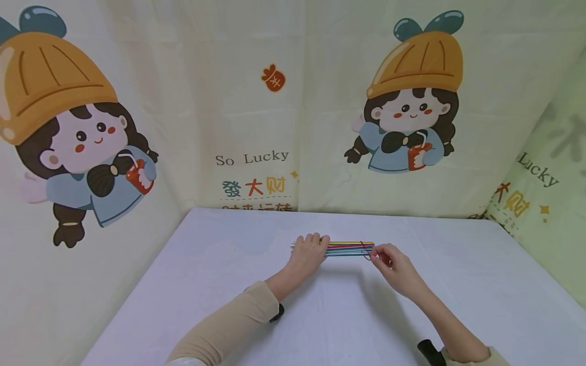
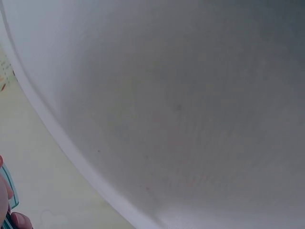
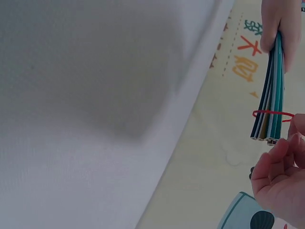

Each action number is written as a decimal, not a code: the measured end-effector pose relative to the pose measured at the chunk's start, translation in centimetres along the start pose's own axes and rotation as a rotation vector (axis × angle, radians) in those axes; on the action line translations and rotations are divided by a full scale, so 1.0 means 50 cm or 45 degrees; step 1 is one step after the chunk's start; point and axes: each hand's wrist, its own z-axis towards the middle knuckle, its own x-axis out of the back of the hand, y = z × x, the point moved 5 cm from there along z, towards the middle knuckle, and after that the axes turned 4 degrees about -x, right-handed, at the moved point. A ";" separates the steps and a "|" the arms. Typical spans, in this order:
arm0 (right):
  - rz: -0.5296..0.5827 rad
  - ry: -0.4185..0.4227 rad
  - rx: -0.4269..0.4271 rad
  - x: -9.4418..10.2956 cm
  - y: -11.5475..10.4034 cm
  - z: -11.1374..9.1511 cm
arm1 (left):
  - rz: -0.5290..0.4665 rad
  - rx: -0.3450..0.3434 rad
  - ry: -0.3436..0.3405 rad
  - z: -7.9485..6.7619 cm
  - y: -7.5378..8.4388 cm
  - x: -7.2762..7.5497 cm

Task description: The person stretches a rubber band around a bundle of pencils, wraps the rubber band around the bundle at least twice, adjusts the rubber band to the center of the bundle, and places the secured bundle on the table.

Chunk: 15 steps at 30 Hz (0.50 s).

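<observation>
A bundle of thin coloured sticks point(image 1: 345, 250), with yellow, red, blue and teal among them, is held level over the white table. My left hand point(image 1: 309, 254) grips it round its left part, fingers over the top. Near the right end a thin red band, like a rubber band point(image 3: 270, 112), loops round the sticks. My right hand point(image 1: 399, 270) pinches that band between thumb and fingertips, just beyond the stick ends, pulling a loop out to the side. In the left wrist view only fingertips point(image 2: 21, 220) and a bit of the bundle show at the lower left corner.
The white-covered table point(image 1: 293, 325) stretches below both hands, their shadows on it. Behind it hangs a cream cloth point(image 1: 329, 188) printed with cartoon figures and lettering. Dark straps point(image 1: 431, 352) sit at both wrists, by beige sleeves point(image 1: 229, 320).
</observation>
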 end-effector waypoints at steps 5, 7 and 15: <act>0.083 -0.026 0.144 -0.011 -0.011 -0.008 | 0.002 0.031 -0.019 0.001 -0.005 -0.005; 0.122 -0.041 0.199 -0.017 -0.015 -0.011 | 0.003 0.037 0.001 0.000 -0.005 -0.005; 0.581 -0.163 0.210 -0.038 -0.017 -0.022 | -0.009 0.082 0.040 0.005 -0.012 -0.001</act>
